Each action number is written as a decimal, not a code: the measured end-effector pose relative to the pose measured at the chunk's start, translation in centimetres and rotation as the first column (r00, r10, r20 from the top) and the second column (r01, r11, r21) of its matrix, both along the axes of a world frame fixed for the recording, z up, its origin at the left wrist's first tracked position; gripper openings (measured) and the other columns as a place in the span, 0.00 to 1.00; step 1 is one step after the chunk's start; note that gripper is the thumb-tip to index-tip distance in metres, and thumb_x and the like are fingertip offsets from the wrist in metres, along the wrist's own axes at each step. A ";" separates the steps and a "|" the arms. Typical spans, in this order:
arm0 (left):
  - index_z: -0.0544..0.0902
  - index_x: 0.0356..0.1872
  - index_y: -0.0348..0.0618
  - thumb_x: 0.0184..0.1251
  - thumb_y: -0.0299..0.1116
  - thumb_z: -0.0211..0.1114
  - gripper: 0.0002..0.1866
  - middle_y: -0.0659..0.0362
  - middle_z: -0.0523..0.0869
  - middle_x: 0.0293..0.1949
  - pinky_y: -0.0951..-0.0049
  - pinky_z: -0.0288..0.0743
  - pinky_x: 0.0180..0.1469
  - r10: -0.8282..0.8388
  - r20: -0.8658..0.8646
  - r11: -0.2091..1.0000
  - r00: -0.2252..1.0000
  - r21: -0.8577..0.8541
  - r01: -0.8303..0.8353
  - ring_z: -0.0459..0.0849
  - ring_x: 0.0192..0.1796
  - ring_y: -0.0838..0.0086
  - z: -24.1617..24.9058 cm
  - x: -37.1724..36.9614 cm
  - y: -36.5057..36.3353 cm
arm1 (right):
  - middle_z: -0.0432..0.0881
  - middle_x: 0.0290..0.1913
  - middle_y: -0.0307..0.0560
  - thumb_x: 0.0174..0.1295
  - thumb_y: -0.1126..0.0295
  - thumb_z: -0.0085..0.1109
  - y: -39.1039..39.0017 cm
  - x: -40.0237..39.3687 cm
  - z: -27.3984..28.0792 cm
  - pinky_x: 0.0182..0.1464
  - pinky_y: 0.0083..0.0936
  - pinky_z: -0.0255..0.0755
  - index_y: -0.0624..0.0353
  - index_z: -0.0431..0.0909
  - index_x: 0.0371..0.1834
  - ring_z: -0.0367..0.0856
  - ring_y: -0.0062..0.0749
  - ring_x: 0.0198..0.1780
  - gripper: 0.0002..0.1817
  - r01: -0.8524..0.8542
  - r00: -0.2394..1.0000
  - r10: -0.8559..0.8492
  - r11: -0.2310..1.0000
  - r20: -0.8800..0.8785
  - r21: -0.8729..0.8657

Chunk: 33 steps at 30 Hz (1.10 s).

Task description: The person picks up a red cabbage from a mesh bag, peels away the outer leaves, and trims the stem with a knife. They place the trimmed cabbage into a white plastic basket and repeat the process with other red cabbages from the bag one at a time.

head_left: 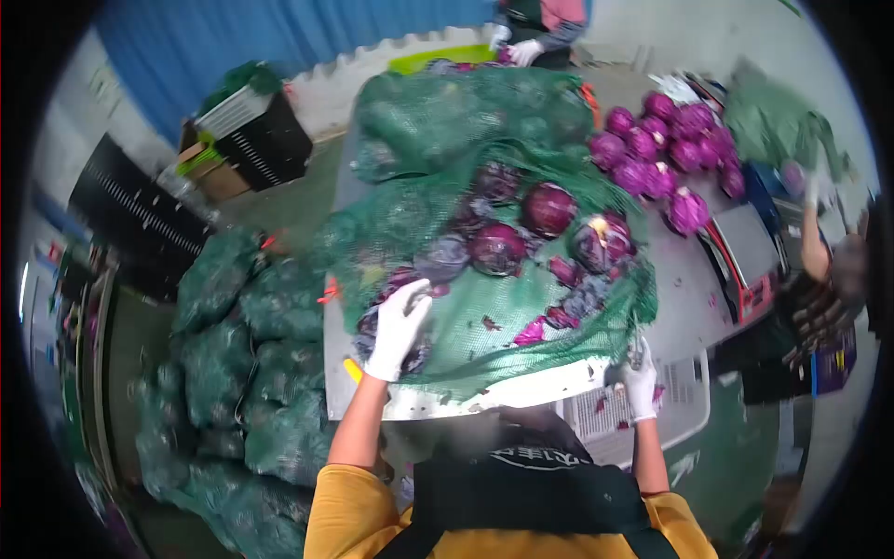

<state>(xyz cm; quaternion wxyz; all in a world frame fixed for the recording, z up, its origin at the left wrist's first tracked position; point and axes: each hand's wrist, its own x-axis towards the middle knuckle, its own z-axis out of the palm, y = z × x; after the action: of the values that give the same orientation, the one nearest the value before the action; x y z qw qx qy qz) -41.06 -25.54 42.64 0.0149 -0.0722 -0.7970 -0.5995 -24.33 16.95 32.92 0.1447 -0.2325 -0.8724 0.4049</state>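
Note:
My left hand [399, 328], in a white glove, is closed over a dark red cabbage [415, 357] near the left front of the table. Most of that cabbage is hidden under the fingers and palm. My right hand [641, 380], also gloved, is closed at the front right edge, above a white crate [691, 410]. From its fingers a thin grey thing points up, which looks like a knife [637, 343]. An opened green mesh bag [475, 331] lies before me, with several red cabbages [497, 249] and loose purple leaves [531, 332] on it.
A full green mesh bag [466, 107] lies across the far table. Peeled purple cabbages [666, 140] are heaped at the right, near a red-and-grey scale [740, 252]. Filled bags [219, 363] are stacked on the floor at left. Another person's gloved hands [524, 51] work at the back.

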 end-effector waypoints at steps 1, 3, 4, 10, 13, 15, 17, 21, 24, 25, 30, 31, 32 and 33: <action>0.79 0.53 0.34 0.61 0.30 0.65 0.19 0.52 0.84 0.48 0.73 0.75 0.53 -0.021 0.006 0.999 1.000 0.043 0.021 0.83 0.48 0.71 -0.5 -1.1 0.7 | 0.82 0.37 0.49 0.52 0.76 0.57 0.1 0.4 -1.1 0.37 0.27 0.75 0.58 0.69 0.63 0.79 0.28 0.30 0.30 0.004 0.995 0.003 0.998 -0.100 0.066; 0.78 0.52 0.32 0.60 0.30 0.65 0.19 0.49 0.83 0.50 0.72 0.75 0.54 -0.078 -0.221 0.957 0.972 -0.290 0.011 0.83 0.50 0.68 -1.9 -4.5 1.9 | 0.82 0.34 0.50 0.53 0.75 0.58 -0.2 0.4 0.1 0.35 0.27 0.74 0.59 0.75 0.57 0.80 0.30 0.30 0.24 -0.017 0.999 0.018 1.000 -0.048 0.016; 0.78 0.52 0.32 0.59 0.30 0.65 0.20 0.47 0.83 0.50 0.70 0.75 0.55 -0.074 -0.096 0.974 0.993 -0.222 0.051 0.83 0.51 0.63 -2.2 -6.1 2.9 | 0.82 0.31 0.49 0.54 0.74 0.59 1.4 0.5 -4.0 0.33 0.28 0.73 0.59 0.78 0.52 0.79 0.30 0.28 0.19 0.008 0.998 0.001 0.991 -0.066 0.133; 0.68 0.61 0.25 0.51 0.48 0.67 0.41 0.39 0.72 0.60 0.62 0.61 0.67 -0.192 0.037 0.856 0.981 -0.483 0.186 0.69 0.64 0.52 -5.7 -14.0 10.5 | 0.81 0.31 0.40 0.60 0.71 0.60 -2.8 -4.0 0.8 0.31 0.19 0.72 0.61 0.79 0.50 0.76 0.19 0.27 0.15 0.021 1.000 -0.017 0.967 0.018 -0.254; 0.77 0.46 0.36 0.45 0.44 0.71 0.28 0.47 0.77 0.50 0.60 0.69 0.59 -0.387 -0.201 0.772 0.900 -0.604 0.197 0.74 0.56 0.55 -2.7 -10.6 12.7 | 0.80 0.29 0.33 0.62 0.72 0.61 -4.0 -5.9 3.4 0.23 0.14 0.67 0.60 0.78 0.51 0.72 0.12 0.20 0.14 0.038 0.998 -0.013 0.914 0.064 -0.404; 0.78 0.40 0.40 0.43 0.42 0.73 0.23 0.49 0.78 0.45 0.61 0.72 0.53 -0.459 -0.374 0.797 0.806 -0.573 0.188 0.76 0.52 0.56 -2.7 -8.2 13.0 | 0.82 0.31 0.40 0.62 0.67 0.58 -3.9 -7.3 2.5 0.31 0.16 0.71 0.62 0.78 0.51 0.76 0.18 0.26 0.16 0.018 0.999 -0.001 0.922 0.043 -0.387; 0.78 0.47 0.38 0.43 0.43 0.75 0.30 0.48 0.79 0.48 0.64 0.73 0.55 -0.378 -0.119 0.661 0.918 -0.729 0.177 0.78 0.53 0.56 -3.4 -7.4 14.1 | 0.82 0.32 0.41 0.62 0.68 0.58 -4.2 -8.9 0.9 0.31 0.16 0.71 0.63 0.79 0.49 0.75 0.17 0.25 0.15 -0.006 1.000 -0.007 0.854 -0.022 -0.519; 0.69 0.62 0.35 0.45 0.43 0.78 0.43 0.45 0.78 0.56 0.68 0.70 0.61 -0.483 0.217 0.752 0.848 -0.393 0.529 0.78 0.59 0.60 -6.7 -6.6 17.0 | 0.79 0.52 0.52 0.53 0.61 0.69 -4.8 -13.4 -1.0 0.53 0.26 0.73 0.62 0.71 0.63 0.79 0.33 0.50 0.34 -0.210 0.976 0.172 0.899 -0.130 -0.384; 0.66 0.63 0.34 0.49 0.37 0.77 0.41 0.50 0.78 0.56 0.69 0.69 0.61 -0.489 0.424 0.869 0.762 0.159 0.469 0.78 0.57 0.66 -8.1 -7.7 19.5 | 0.75 0.59 0.60 0.45 0.50 0.72 -4.6 -14.9 1.9 0.64 0.30 0.66 0.61 0.68 0.65 0.73 0.43 0.61 0.44 -0.173 0.974 0.224 0.844 0.041 -0.507; 0.65 0.63 0.34 0.50 0.35 0.76 0.40 0.51 0.78 0.56 0.69 0.69 0.61 -0.506 0.477 0.852 0.719 0.405 0.331 0.78 0.57 0.67 -9.9 -8.1 20.1 | 0.74 0.61 0.62 0.44 0.48 0.72 -4.6 -15.0 2.3 0.65 0.30 0.65 0.61 0.67 0.66 0.72 0.45 0.63 0.46 -0.159 0.972 0.230 0.789 0.045 -0.593; 0.58 0.69 0.33 0.47 0.30 0.78 0.48 0.52 0.74 0.61 0.70 0.66 0.64 -0.687 0.311 0.725 0.657 0.240 0.645 0.73 0.62 0.70 -7.0 -7.9 21.8 | 0.80 0.40 0.43 0.50 0.64 0.69 -3.9 -9.6 6.4 0.45 0.23 0.72 0.57 0.71 0.63 0.75 0.24 0.39 0.34 -0.007 0.991 0.068 0.882 0.112 -0.471; 0.58 0.69 0.33 0.47 0.30 0.78 0.48 0.52 0.74 0.61 0.70 0.66 0.64 -0.704 0.324 0.708 0.632 0.251 0.660 0.73 0.62 0.70 -5.4 -7.0 22.2 | 0.80 0.38 0.39 0.51 0.70 0.65 -3.7 -7.2 6.3 0.41 0.20 0.72 0.59 0.73 0.60 0.74 0.19 0.36 0.29 -0.081 0.996 0.042 0.830 -0.083 -0.552; 0.60 0.68 0.33 0.49 0.27 0.75 0.45 0.54 0.74 0.60 0.71 0.65 0.65 -0.749 0.351 0.658 0.562 0.294 0.693 0.72 0.61 0.71 -3.6 -6.0 22.9 | 0.80 0.36 0.40 0.52 0.73 0.62 -3.7 -5.0 7.6 0.39 0.21 0.72 0.60 0.74 0.58 0.75 0.19 0.35 0.26 -0.030 0.999 0.006 0.846 -0.047 -0.532; 0.61 0.68 0.34 0.51 0.24 0.73 0.42 0.56 0.74 0.60 0.72 0.63 0.65 -0.793 0.370 0.600 0.484 0.336 0.726 0.72 0.61 0.73 -2.9 -5.1 23.7 | 0.81 0.35 0.41 0.52 0.75 0.59 -4.0 -3.0 8.9 0.37 0.22 0.72 0.61 0.75 0.56 0.75 0.19 0.33 0.24 0.024 0.999 -0.038 0.860 -0.016 -0.510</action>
<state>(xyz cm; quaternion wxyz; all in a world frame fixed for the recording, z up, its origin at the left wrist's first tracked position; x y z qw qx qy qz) -46.13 -1.84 39.75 -0.4465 -0.2635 -0.6161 -0.5930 -27.34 12.98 41.79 0.0958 -0.2712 -0.7286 0.6216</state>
